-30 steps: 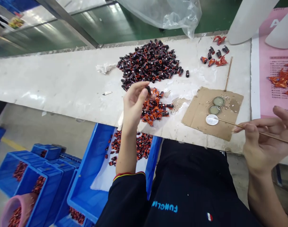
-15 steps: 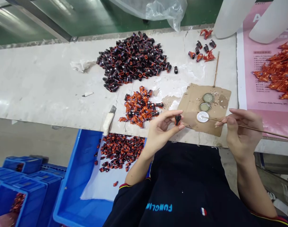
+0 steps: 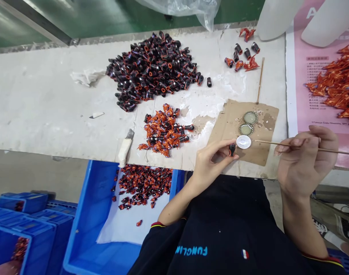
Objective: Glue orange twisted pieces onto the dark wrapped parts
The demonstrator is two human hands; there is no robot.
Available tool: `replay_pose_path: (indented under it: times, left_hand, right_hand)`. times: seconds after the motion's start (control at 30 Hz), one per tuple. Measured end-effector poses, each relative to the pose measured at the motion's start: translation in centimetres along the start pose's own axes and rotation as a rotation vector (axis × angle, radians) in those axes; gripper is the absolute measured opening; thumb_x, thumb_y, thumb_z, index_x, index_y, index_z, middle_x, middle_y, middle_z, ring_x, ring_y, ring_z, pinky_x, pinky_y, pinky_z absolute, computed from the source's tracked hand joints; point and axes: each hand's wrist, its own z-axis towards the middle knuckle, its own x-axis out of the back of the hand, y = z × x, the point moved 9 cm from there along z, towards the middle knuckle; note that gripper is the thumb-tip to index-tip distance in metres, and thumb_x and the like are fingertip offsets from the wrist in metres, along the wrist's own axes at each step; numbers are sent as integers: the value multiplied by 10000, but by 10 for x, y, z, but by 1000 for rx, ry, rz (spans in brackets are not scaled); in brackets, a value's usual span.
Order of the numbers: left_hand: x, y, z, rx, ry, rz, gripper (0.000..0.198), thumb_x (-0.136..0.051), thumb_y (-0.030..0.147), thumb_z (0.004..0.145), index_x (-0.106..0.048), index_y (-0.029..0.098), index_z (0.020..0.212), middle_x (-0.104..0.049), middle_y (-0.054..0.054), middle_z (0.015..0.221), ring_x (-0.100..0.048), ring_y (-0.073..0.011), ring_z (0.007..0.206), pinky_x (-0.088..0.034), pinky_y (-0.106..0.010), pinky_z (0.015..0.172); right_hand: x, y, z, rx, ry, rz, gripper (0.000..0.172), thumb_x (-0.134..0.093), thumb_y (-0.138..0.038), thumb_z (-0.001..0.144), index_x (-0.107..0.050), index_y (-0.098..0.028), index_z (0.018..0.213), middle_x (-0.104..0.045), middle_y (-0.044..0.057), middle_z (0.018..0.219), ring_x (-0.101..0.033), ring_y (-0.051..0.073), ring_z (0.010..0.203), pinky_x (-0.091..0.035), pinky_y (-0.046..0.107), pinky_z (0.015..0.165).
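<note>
My left hand (image 3: 213, 164) pinches a small dark cap piece (image 3: 232, 149) between thumb and fingers, right beside a white lid (image 3: 243, 142) on a cardboard scrap (image 3: 228, 122). My right hand (image 3: 304, 158) is closed on a thin wooden stick (image 3: 280, 143) whose tip points at the white lid. Two metal bottle caps (image 3: 248, 123) lie on the cardboard behind the lid. A big heap of dark cap pieces (image 3: 153, 68) and a smaller orange-and-black heap (image 3: 164, 130) lie on the white table (image 3: 48, 103).
A blue bin (image 3: 88, 236) with orange-black pieces sits below the table edge, more blue bins (image 3: 22, 225) to its left. A knife (image 3: 125, 147) lies at the table's edge. Orange pieces (image 3: 336, 84) cover a pink sheet at right; a second stick (image 3: 259, 81) lies behind the cardboard.
My left hand carried a dark piece from the heaps down and right to the white lid. The stick tip has drawn back slightly to the right of the lid.
</note>
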Motion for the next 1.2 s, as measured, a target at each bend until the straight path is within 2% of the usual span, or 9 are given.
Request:
replay_pose_path:
  times: [0.13, 0.3, 0.43, 0.6, 0.9, 1.2]
  left_hand:
    - [-2, 1, 0, -31, 9, 44, 288, -772, 233, 785, -727, 201, 1068, -708, 0, 744, -607, -95, 611, -525, -186, 613]
    - [-3, 3, 0, -45, -11, 57, 296, -770, 204, 787, -715, 166, 1075, -710, -4, 761, -606, -78, 615, -531, -162, 625]
    - [-2, 2, -1, -51, -16, 78, 301, -767, 197, 791, -708, 154, 1084, -718, -15, 796, -623, -81, 659, -532, -159, 657]
    - [-2, 1, -1, -67, -24, 91, 304, -768, 209, 792, -707, 161, 1086, -700, -4, 758, -612, -81, 638, -512, -158, 627]
    - [-3, 1, -1, -53, -38, 51, 301, -756, 211, 804, -701, 155, 1095, -711, -19, 785, -611, -82, 644, -515, -166, 645]
    - [-3, -1, -1, -48, -38, 60, 302, -754, 242, 811, -702, 164, 1098, -707, -15, 771, -608, -85, 637, -513, -173, 628]
  right_hand:
    - [-13, -5, -8, 20, -41, 19, 93, -627, -241, 894, -670, -235, 976, -534, -43, 619, -507, 95, 479, -460, 231, 419]
    - [-25, -2, -17, -71, -128, 45, 126, -614, -248, 903, -669, -281, 1011, -583, -50, 652, -560, 114, 485, -487, 270, 443]
    - [-26, 3, -19, -123, -145, 35, 132, -628, -233, 892, -673, -292, 1001, -598, -49, 665, -594, 123, 510, -509, 278, 452]
    - [-23, 4, -18, -94, -129, 17, 125, -618, -242, 897, -671, -296, 996, -572, -47, 659, -547, 112, 485, -520, 279, 464]
    - [-24, 5, -19, -116, -153, -22, 86, -609, -292, 908, -659, -308, 976, -560, -47, 638, -551, 125, 487, -465, 282, 444]
    - [-25, 11, -22, -188, -185, -54, 55, -602, -287, 912, -638, -296, 953, -567, -56, 634, -555, 119, 481, -470, 278, 468]
